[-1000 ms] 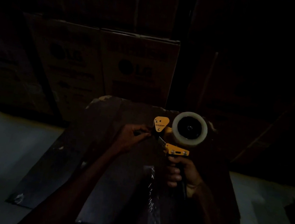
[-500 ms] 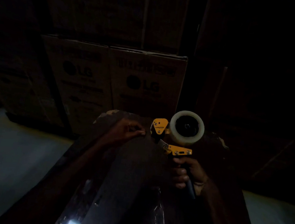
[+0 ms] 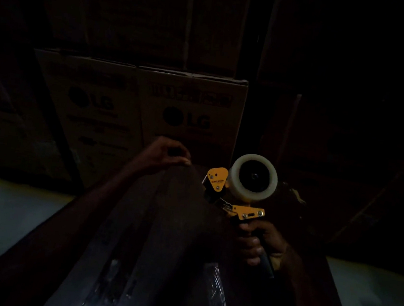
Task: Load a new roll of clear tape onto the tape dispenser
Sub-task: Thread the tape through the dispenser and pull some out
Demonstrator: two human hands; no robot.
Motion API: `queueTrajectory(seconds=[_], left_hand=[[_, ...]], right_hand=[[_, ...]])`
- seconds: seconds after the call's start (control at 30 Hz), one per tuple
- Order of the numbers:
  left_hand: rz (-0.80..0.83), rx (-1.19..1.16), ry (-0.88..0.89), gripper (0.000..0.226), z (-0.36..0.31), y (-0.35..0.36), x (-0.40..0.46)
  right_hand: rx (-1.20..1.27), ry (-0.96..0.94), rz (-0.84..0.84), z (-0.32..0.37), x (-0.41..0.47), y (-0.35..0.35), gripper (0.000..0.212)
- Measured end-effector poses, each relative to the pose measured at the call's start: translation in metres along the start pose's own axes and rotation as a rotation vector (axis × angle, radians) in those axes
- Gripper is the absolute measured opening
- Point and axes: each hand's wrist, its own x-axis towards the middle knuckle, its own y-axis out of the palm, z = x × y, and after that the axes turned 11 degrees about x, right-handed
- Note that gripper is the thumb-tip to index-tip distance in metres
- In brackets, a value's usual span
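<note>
Behind hands: LG cartons. Right hand grips tape dispenser; left hand pinched, contents unclear.

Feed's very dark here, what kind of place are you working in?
Probably a warehouse or stockroom: stacked cardboard cartons with printed logos fill the background, and the right hand holds a tape dispenser of the hand-held packing kind.
</note>
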Motion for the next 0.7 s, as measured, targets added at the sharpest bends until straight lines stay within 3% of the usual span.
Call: queueTrajectory(seconds=[0.2, 0.5, 0.7], left_hand=[[-0.065, -0.075, -0.105, 0.020, -0.003, 0.009, 0.012], [-0.027, -0.022, -0.038, 0.011, -0.020, 0.025, 0.015], [-0.075, 0.007, -0.016, 0.025, -0.027, 0.032, 0.007]], right_hand=[[0.014, 0.011, 0.014, -0.002, -0.001, 0.001, 0.019], [-0.011, 0.021, 0.073, -0.008, 0.006, 0.007, 0.019], [-0.016, 0.006, 0.024, -0.006, 0.007, 0.011, 0.020]])
